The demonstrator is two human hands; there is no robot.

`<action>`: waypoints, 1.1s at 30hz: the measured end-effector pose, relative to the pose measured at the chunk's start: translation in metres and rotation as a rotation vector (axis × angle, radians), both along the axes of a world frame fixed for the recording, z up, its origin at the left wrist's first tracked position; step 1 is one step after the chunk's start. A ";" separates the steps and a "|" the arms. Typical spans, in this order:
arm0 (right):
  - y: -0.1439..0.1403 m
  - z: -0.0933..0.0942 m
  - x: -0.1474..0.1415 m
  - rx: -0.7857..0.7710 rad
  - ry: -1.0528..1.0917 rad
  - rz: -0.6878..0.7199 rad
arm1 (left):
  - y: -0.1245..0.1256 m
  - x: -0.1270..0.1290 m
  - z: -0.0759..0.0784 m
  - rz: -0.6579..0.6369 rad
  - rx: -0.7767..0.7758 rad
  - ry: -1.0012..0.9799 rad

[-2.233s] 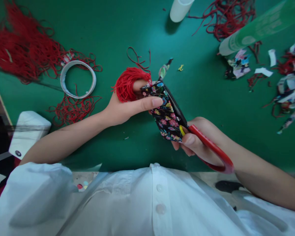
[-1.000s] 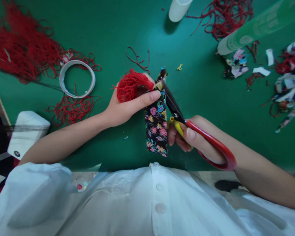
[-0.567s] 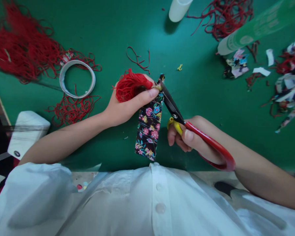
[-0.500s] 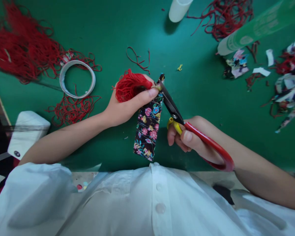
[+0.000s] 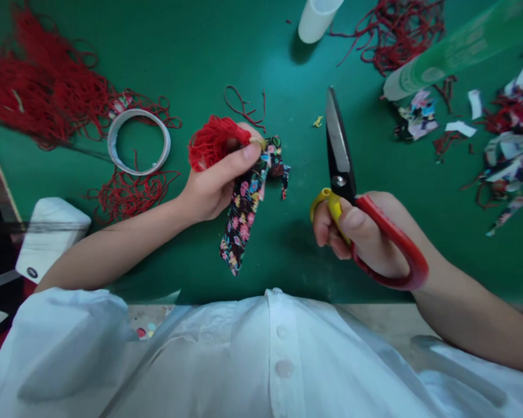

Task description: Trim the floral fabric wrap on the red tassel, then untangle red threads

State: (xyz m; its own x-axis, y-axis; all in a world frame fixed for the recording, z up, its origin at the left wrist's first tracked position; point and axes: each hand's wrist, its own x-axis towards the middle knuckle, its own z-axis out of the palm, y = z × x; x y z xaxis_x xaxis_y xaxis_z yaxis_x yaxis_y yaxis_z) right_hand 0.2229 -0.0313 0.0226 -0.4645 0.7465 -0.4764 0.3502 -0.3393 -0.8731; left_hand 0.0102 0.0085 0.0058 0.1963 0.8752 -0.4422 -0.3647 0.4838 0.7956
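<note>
Scissors (image 5: 340, 152) have swung away from the fabric (image 5: 243, 204), blades shut; right hand (image 5: 366, 238) grips them, left hand (image 5: 213, 186) pinches tassel (image 5: 213, 142) and fabric together, keeping them joined.

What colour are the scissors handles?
The scissors have red and yellow handles, seen in the head view.

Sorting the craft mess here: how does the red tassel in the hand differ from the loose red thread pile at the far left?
The red tassel is a compact bundle pinched in the left hand above the table; the thread pile sprawls loose and tangled on the green table. The tassel adjoins floral fabric; the pile doesn't. Both are red thread.
</note>
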 end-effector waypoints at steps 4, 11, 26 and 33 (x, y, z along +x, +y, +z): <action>0.004 0.004 0.002 0.353 -0.319 0.099 | 0.008 -0.003 0.008 0.008 -0.031 -0.076; 0.004 0.000 0.007 0.871 -0.724 0.343 | 0.012 -0.014 0.003 0.085 -0.030 -0.130; 0.006 0.001 0.003 1.235 -0.561 0.629 | 0.011 -0.005 0.008 0.035 0.011 -0.063; 0.017 -0.029 -0.021 1.257 -0.438 0.496 | 0.003 0.008 0.002 0.049 0.101 -0.074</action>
State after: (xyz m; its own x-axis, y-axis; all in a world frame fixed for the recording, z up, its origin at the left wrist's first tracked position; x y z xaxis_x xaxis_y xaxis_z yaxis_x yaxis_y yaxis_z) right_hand 0.2020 -0.0143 -0.0066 -0.7898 0.5798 0.2003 0.5182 0.8054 -0.2879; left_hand 0.0184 0.0111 0.0080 0.1807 0.9240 -0.3370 -0.4452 0.3824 0.8097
